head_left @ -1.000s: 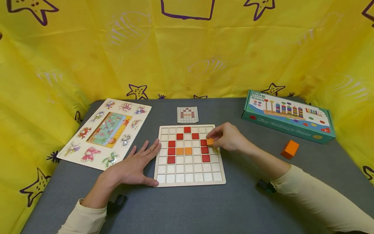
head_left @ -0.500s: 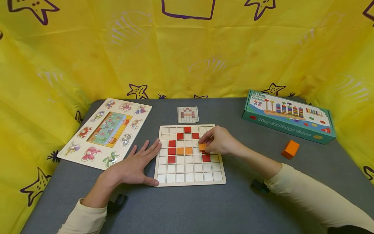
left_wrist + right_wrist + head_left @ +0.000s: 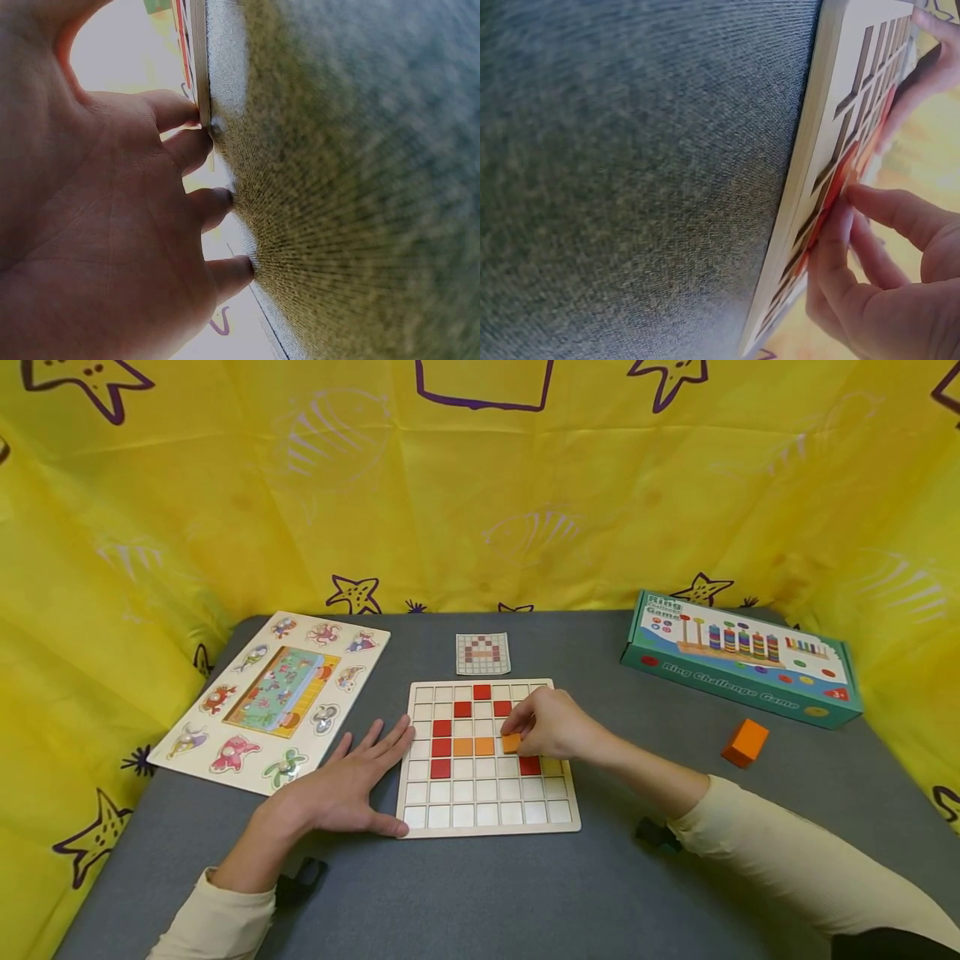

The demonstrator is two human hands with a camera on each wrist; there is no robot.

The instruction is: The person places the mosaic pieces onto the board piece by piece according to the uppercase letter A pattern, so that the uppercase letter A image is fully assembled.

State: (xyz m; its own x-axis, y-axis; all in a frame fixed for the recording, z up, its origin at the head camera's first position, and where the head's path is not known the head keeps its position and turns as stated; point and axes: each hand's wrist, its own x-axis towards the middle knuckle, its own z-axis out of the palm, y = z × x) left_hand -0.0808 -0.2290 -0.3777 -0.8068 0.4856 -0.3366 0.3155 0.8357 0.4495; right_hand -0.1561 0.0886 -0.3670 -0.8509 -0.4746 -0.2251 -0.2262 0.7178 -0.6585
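Note:
A wooden grid board (image 3: 487,810) lies mid-table, with several red tiles (image 3: 441,748) and two orange tiles (image 3: 462,747) set in its squares. My right hand (image 3: 553,727) pinches another orange tile (image 3: 511,743) between thumb and fingers, over the square just right of the orange pair. That hand hides part of the red column on the right. In the right wrist view the pinching fingertips (image 3: 849,196) are down at the board. My left hand (image 3: 345,785) is spread flat, its fingertips and thumb touching the board's left edge.
A pattern card (image 3: 482,655) lies behind the board. An animal puzzle board (image 3: 247,760) is at the left. At the right are a green Ring Challenge Game box (image 3: 738,664) and an orange block (image 3: 745,743). A yellow curtain (image 3: 480,485) surrounds the table.
My right hand has moved left across the board with the orange tile, from the right-hand red column to beside the orange pair. The left hand stays where it was.

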